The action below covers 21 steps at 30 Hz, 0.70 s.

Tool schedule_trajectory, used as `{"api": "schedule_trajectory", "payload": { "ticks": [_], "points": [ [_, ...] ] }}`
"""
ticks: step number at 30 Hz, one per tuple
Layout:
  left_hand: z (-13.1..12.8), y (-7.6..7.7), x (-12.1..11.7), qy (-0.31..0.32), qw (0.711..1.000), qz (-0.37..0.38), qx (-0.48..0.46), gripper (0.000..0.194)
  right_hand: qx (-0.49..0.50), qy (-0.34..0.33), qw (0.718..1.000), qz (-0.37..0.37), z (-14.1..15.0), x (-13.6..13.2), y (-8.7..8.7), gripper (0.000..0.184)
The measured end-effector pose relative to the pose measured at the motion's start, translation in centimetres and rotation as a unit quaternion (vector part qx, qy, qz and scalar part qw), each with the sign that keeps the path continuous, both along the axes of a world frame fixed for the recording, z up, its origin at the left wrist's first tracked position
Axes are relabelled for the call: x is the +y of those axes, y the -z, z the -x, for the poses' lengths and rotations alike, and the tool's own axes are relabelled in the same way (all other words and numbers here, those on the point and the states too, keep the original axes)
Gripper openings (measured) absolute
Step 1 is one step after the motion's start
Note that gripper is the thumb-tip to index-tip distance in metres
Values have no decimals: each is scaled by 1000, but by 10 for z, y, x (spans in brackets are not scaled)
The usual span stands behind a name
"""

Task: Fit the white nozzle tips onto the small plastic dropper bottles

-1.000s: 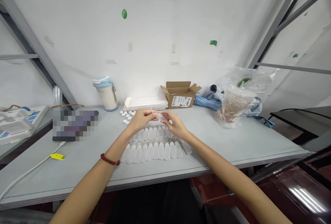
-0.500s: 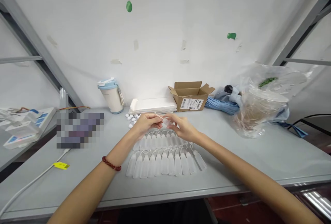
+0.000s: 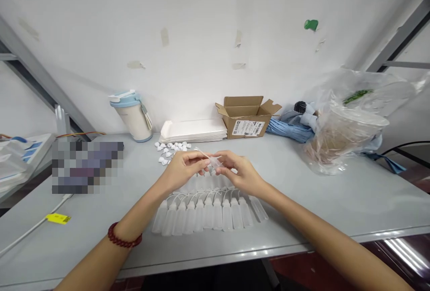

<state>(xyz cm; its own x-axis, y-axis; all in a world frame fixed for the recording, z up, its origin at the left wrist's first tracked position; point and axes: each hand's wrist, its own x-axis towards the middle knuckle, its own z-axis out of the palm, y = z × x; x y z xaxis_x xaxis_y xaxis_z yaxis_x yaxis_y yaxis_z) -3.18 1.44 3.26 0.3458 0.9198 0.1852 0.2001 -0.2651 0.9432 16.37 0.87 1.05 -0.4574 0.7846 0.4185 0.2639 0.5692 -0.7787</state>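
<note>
My left hand [image 3: 186,165] is closed in a pinch on a thin white cord [image 3: 201,151] at the neck of a small translucent plastic bottle [image 3: 215,162]. My right hand [image 3: 240,170] grips that same bottle, its thumb and fingers closed around the body. The two hands meet above the table, fingertips almost touching. Below them lies a row of translucent bottles [image 3: 208,215] with white cord loops at their necks. A second row behind it is partly hidden by my hands. Small white caps [image 3: 173,148] are scattered just beyond my left hand.
White flat packets [image 3: 195,130] are stacked at the back beside an open cardboard box [image 3: 247,118]. A tumbler [image 3: 132,118] stands to the left, near a blurred-out object [image 3: 87,165] with a white cable. Blue straps [image 3: 289,127] and a plastic-wrapped spool [image 3: 346,139] are at right.
The view has tilted down and moved closer. My hands have turned the bottle so its translucent body shows between the fingers, and more of the caps are visible.
</note>
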Motion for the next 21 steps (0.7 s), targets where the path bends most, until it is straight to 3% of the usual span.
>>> {"api": "schedule_trajectory", "payload": {
  "ticks": [3,17,19,21],
  "points": [
    [-2,2,0,6,1000,2,3,18,19,-16,999,44,1,-1,1,29],
    [1,7,3,45,997,12,59,20,13,-6,997,70,2,-2,4,22],
    [7,6,8,32,996,1,88,21,15,11,997,75,1,-1,3,22],
    [18,6,16,-23,988,-54,141,21,26,33,996,81,0,2,2,24]
  ]
}}
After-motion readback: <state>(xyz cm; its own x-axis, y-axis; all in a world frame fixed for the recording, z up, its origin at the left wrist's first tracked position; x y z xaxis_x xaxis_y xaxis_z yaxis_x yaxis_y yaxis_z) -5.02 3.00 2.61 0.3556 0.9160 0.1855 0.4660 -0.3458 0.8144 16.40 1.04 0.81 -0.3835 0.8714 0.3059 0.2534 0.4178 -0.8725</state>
